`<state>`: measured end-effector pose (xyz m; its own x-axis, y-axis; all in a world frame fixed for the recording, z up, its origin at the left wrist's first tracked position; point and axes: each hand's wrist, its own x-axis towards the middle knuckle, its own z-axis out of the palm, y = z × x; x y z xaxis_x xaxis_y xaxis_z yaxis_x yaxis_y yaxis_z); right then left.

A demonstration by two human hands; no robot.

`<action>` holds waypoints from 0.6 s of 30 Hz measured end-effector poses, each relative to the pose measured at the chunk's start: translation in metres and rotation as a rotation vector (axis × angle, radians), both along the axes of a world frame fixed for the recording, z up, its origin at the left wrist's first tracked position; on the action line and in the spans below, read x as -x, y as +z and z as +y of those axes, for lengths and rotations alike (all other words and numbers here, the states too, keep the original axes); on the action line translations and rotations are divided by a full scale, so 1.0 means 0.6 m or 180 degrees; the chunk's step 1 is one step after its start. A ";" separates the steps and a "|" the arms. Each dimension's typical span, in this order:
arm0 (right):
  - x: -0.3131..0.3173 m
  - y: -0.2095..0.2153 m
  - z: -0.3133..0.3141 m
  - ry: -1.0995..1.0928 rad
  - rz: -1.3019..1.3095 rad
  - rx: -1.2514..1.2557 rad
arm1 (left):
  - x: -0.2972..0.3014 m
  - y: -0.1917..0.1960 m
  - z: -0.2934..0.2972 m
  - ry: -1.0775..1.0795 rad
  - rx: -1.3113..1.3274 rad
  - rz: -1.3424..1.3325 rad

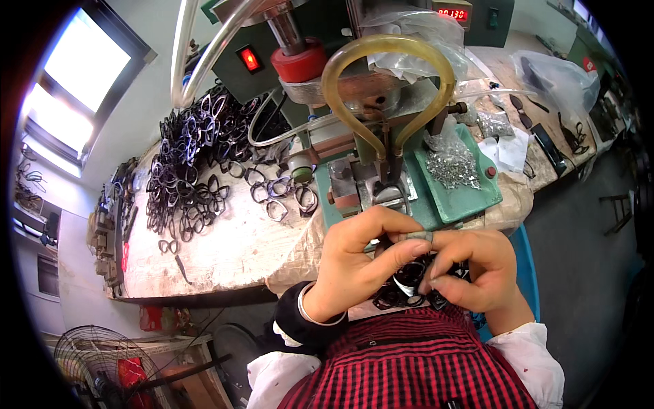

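Observation:
A dark eyeglass frame has one rim at the metal seat of the machine, below the nozzle where the yellow looped tube comes down. My left hand is closed on this frame, its thumb and fingers pinched just in front of the seat; part of the frame is hidden by the fingers. Close beside it, my right hand has its fingers curled and pressed together; what they hold, if anything, is too small to name. Greyish coverings wrap some fingertips. More black eyeglass frames lie beneath both hands, at my lap.
A large heap of eyeglass frames covers the bench's left side. Right of the nozzle, a green tray holds small metal parts. The press has a red collar. A blue tub stands by my right arm, a wire fan at lower left.

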<state>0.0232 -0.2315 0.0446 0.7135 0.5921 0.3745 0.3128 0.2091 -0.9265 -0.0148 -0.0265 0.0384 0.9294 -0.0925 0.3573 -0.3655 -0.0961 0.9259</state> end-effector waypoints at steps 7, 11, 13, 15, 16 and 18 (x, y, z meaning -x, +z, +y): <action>-0.015 0.025 0.025 -0.0070 -0.1130 0.0203 | 0.016 0.021 0.055 -0.0635 0.2297 0.1718; -0.089 -0.023 0.012 -0.1858 0.0308 0.0419 | -0.001 -0.028 0.215 0.2643 0.1803 -0.0936; -0.136 -0.127 -0.027 -0.2431 0.0146 0.0547 | -0.020 -0.105 0.323 0.3278 0.0989 -0.0439; -0.142 -0.203 -0.062 -0.2832 -0.0139 0.1011 | 0.009 -0.221 0.416 0.3392 0.0063 0.0242; -0.128 -0.206 -0.070 -0.2875 0.0016 0.1021 | 0.019 -0.266 0.427 0.3475 -0.0659 0.0216; -0.093 -0.197 -0.084 -0.2833 0.0238 0.1025 | 0.035 -0.314 0.425 0.3355 -0.2277 0.0020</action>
<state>0.0789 -0.2817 -0.0736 0.9681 -0.1138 0.2231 0.1717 -0.3467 -0.9221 -0.0357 0.2286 -0.1500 0.6715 0.5193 0.5286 0.1962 -0.8125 0.5490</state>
